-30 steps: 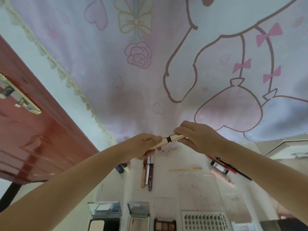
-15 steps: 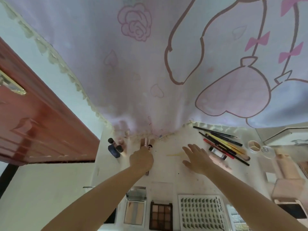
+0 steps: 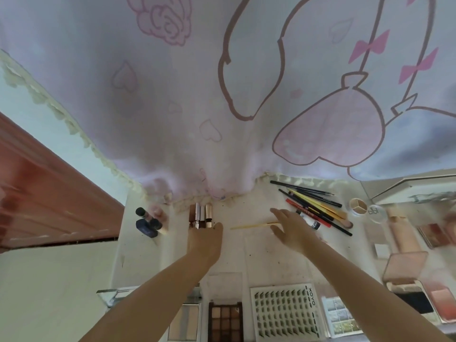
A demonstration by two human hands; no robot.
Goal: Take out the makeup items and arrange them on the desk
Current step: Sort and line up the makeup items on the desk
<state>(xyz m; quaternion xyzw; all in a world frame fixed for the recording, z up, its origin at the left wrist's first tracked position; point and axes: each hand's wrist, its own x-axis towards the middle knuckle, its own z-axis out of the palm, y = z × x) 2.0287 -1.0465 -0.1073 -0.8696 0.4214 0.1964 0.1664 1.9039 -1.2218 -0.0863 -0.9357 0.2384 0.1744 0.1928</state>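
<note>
Three lipstick tubes (image 3: 201, 214) lie side by side at the back of the white desk (image 3: 259, 257), just under the hem of the curtain. My left hand (image 3: 204, 239) sits right behind them, its fingertips touching their near ends, thumb out to the right. A thin gold stick (image 3: 246, 227) lies crosswise in the middle. My right hand (image 3: 288, 228) hovers over the stick's right end with fingers spread and holds nothing. A fan of pencils and brushes (image 3: 313, 206) lies just right of that hand.
Small dark-capped bottles (image 3: 148, 220) stand at the back left. A round pot (image 3: 357, 206) and clear lid (image 3: 376, 212) lie at the back right, with compacts (image 3: 404, 267) nearer. An eyeshadow palette (image 3: 224, 322) and lash tray (image 3: 283, 314) line the front edge. A printed curtain (image 3: 222, 95) hangs behind.
A second ago both hands held a gold tube in the air. It now lies with the other tubes, and my right hand has let go and moved over the thin gold stick.
</note>
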